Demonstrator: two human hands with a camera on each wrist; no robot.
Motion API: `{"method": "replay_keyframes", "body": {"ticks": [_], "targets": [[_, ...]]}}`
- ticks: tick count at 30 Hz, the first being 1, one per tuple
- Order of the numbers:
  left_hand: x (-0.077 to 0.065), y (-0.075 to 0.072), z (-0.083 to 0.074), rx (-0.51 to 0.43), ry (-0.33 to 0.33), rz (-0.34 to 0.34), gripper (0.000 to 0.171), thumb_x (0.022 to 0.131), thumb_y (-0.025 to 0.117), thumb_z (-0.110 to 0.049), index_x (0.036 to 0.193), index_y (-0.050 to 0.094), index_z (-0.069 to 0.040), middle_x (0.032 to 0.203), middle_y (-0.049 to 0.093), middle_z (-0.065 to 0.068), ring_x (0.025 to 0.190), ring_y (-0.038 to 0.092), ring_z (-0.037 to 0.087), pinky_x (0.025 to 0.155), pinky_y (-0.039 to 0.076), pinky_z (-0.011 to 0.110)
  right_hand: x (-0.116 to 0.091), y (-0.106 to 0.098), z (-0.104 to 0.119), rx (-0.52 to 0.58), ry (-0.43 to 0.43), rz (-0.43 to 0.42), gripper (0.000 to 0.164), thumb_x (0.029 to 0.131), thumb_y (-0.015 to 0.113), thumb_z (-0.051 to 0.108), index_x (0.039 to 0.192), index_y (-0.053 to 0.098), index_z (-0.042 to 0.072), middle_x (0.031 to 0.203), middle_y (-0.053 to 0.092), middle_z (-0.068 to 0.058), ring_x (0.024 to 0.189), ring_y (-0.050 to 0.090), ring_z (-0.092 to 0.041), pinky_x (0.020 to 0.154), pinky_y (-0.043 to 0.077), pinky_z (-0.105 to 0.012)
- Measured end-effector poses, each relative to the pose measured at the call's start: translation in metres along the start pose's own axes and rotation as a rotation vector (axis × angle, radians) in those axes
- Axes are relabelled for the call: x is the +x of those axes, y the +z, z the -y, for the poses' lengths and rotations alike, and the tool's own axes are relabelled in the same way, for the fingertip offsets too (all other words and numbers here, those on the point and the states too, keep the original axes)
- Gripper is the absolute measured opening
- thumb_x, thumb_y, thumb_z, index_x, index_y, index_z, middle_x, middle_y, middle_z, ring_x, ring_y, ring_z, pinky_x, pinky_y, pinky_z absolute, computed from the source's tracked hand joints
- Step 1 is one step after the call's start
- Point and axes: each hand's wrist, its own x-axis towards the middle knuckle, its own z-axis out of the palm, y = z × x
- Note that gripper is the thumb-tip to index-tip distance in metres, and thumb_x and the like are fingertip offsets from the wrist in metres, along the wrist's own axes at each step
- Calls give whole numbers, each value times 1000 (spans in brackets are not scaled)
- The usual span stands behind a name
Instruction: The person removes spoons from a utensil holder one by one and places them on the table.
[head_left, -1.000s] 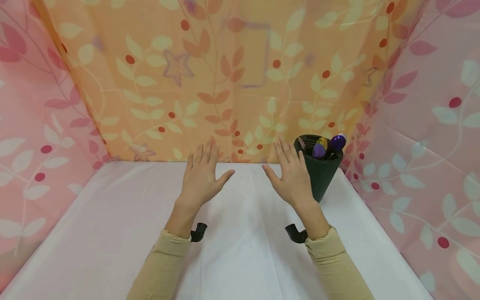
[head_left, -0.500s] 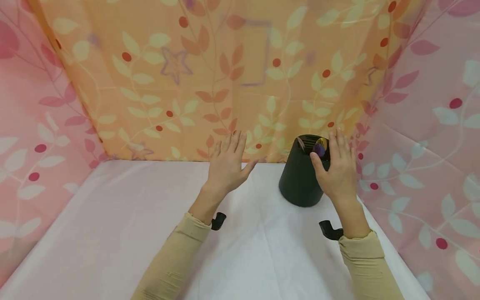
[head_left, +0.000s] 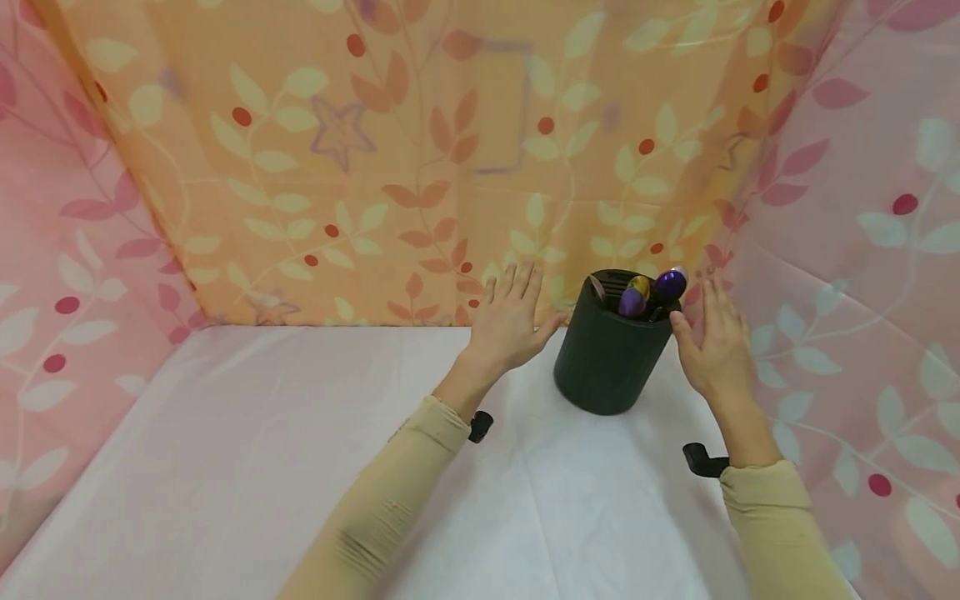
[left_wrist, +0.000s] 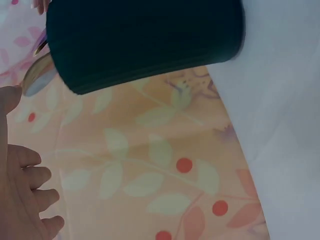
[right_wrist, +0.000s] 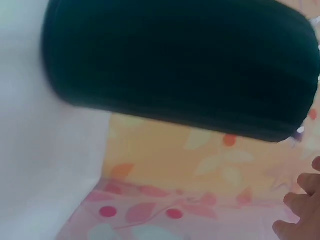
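A dark, slightly tapered cylindrical holder (head_left: 609, 358) stands on the table at the back right. Shiny rounded ends, like spoon bowls (head_left: 670, 284), stick up out of it in purple and gold. On its left side is my left hand (head_left: 508, 321), fingers straight and thumb spread toward the holder. My right hand (head_left: 716, 346) stands on the other side, its thumb close to the rim, palm turned inward. Neither hand grips anything. In the left wrist view a silvery spoon-like end (left_wrist: 40, 75) juts from the holder near my thumb. The holder's wall (right_wrist: 175, 65) fills much of the right wrist view.
A white cloth (head_left: 300, 458) covers the table. Behind it hangs an orange leaf-patterned curtain (head_left: 420, 150), with pink patterned curtains to the left (head_left: 75, 250) and right (head_left: 862, 292). Each wrist carries a small black mount (head_left: 703, 461).
Both hands have moved right. The right hand has passed across the front of the holder to its far side, and the left has come up to its near side. The holder stays in place.
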Motion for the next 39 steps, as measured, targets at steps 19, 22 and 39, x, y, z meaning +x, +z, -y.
{"method": "replay_keyframes", "body": {"ticks": [19,22,39], "targets": [[31,34,-39,-1,55,141,92,103,31,-73,168,11,-10,175,11,7,161,5,26,130,8,42,8,18,-29,0,-89,204,68,113,28,49,166,23,8,166,28,-24,151,27,-51,123,12,-70],[32,39,-42,28,67,141,94,102,29,-75,168,11,-10,175,12,7,161,6,26,130,5,41,8,18,-29,13,-88,212,68,113,29,50,166,22,8,165,29,-26,151,27,-51,123,11,-69],[25,49,-44,45,34,66,101,100,32,-76,165,18,0,172,18,14,160,13,28,129,7,38,9,19,-17,12,-123,252,71,108,43,55,165,31,13,163,38,-21,147,35,-50,120,22,-70]]}}
